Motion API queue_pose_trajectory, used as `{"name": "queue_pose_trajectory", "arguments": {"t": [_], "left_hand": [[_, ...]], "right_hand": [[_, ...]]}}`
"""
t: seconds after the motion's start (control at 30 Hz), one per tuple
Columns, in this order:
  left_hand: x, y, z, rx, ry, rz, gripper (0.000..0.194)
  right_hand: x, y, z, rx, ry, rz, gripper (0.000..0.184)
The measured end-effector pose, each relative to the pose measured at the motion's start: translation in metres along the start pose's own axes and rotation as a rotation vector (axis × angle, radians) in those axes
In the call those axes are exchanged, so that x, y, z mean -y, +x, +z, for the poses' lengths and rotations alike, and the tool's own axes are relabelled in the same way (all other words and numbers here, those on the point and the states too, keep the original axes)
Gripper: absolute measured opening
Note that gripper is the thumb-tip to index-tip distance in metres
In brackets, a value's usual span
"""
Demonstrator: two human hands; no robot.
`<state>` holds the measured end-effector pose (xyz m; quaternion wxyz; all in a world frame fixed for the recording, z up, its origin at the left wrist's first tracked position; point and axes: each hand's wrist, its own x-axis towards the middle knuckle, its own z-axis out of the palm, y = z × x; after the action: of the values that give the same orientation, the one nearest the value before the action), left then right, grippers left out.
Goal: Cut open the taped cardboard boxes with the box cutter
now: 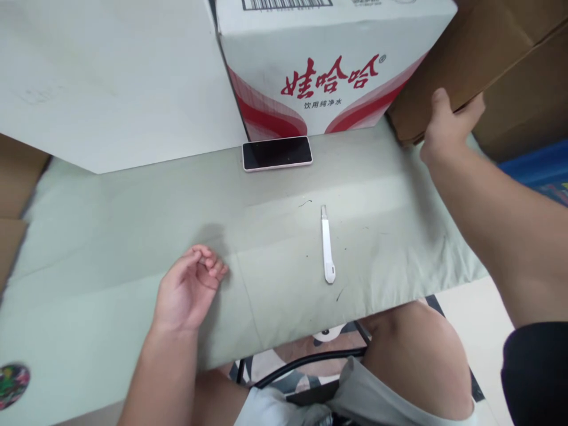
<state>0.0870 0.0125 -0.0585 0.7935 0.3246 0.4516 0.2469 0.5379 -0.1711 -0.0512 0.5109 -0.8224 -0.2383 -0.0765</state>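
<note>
At the right, my right hand (450,127) grips the edge of a folded brown cardboard piece (461,53), with the thumb on the near face and the other fingers partly hidden behind it. My left hand (190,287) rests on the table with its palm turned up and its fingers loosely curled in; nothing shows in it. Between the two hands a white utility knife (327,248) lies on the pale green cloth (275,236), its tip pointing away from me.
A phone (277,154) with a dark screen lies before a white and red carton (328,77). To its left stands a large white panel (110,77). More brown cardboard (523,106) and a blue item (536,163) are at the right. A colourful round object (14,384) sits lower left.
</note>
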Motion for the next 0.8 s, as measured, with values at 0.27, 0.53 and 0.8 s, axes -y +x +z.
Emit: {"name": "queue_pose_trajectory", "arguments": {"t": [0.27, 0.53, 0.8], "left_hand": [[0.002, 0.0, 0.01, -0.053, 0.031, 0.013, 0.011], [0.001, -0.008, 0.007, -0.02, 0.023, 0.043, 0.01], [0.0, -0.025, -0.003, -0.096, 0.003, 0.042, 0.013]], "right_hand": [[-0.028, 0.014, 0.02, -0.092, 0.185, 0.102, 0.024], [-0.044, -0.016, 0.012, -0.093, 0.074, 0.316, 0.045], [0.008, 0.017, 0.017, -0.173, 0.035, 0.299, 0.064]]}}
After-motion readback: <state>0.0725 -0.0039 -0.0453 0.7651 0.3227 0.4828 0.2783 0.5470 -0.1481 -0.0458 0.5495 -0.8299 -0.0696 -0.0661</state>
